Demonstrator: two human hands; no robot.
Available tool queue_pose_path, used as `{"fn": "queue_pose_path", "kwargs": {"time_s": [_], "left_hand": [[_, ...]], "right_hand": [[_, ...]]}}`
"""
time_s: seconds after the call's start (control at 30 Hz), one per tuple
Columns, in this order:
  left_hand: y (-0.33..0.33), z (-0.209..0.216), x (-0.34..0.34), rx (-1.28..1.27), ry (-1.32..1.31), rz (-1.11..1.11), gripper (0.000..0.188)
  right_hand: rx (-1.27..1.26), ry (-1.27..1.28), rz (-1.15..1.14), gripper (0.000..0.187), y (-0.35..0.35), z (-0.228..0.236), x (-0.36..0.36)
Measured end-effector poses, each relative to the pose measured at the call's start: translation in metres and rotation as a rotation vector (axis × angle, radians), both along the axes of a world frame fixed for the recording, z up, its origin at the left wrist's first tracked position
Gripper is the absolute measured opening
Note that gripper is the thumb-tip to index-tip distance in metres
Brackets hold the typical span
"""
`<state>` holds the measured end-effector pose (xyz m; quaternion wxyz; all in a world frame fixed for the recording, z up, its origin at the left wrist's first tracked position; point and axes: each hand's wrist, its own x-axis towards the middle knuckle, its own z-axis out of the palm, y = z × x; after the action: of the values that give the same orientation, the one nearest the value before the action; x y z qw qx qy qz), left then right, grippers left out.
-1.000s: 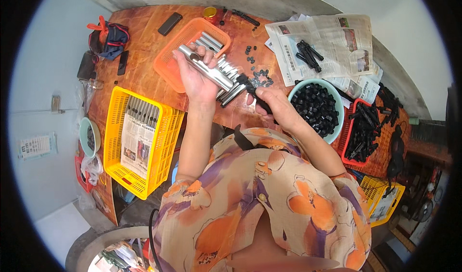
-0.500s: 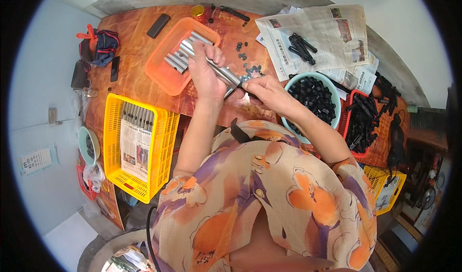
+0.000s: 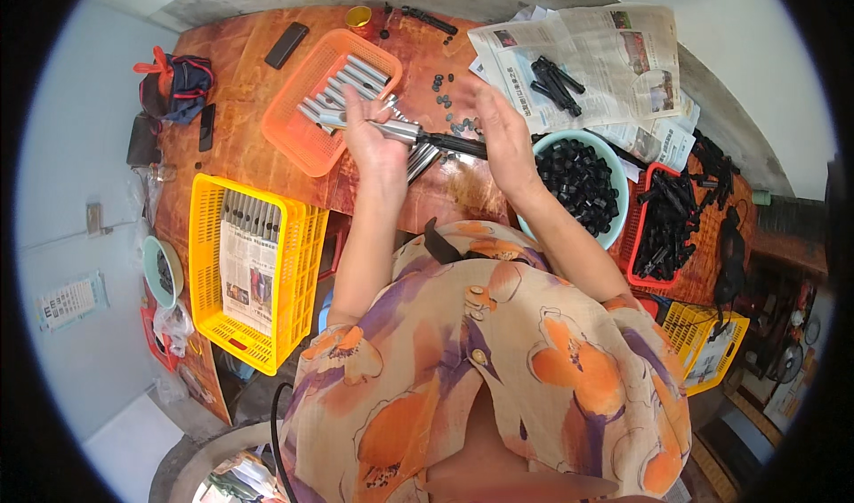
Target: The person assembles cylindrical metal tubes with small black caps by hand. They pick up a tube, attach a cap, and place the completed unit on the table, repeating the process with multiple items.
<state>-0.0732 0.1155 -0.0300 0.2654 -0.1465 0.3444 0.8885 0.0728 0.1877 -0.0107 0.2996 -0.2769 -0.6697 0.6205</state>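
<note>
My left hand is closed around a silver metal tube over the table's middle. A ribbed black rod-like part sticks out of the tube's right end. Against the free end of that black part rests the palm of my right hand, its fingers stretched out and pointing away from me. Beneath the tube lie more silver tubes on the table. Just beyond my left hand, an orange basket holds several silver tubes. Small dark pieces are scattered beyond the hands.
On the right stand a pale green basin of black caps and a red basket of black parts. Newspaper carries several black rods. A yellow crate with tubes stands at left. A phone lies behind the orange basket.
The right hand has gone from gripping the black part to lying open against its end. More of the black part now shows, lined up with the tube, which sits flatter.
</note>
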Motion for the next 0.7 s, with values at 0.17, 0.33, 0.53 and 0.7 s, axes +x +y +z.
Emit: {"fn": "queue_pose_path", "kwargs": {"time_s": [0.17,0.33,0.53,0.7], "left_hand": [[-0.012,0.005,-0.025,0.110,-0.085,-0.001,0.037],[0.001,-0.002,-0.019,0.107,-0.053,0.045,0.030],[0.003,0.001,-0.017,0.107,0.023,0.070,0.031],[-0.002,0.008,-0.011,0.108,0.174,0.036,0.035]], "right_hand": [[-0.248,0.059,0.086,0.076,0.024,0.022,0.009],[-0.048,0.094,0.050,0.076,0.004,0.010,-0.013],[-0.240,-0.005,0.187,0.050,0.003,0.004,-0.014],[0.093,-0.391,0.530,0.038,0.005,0.014,-0.001]]}}
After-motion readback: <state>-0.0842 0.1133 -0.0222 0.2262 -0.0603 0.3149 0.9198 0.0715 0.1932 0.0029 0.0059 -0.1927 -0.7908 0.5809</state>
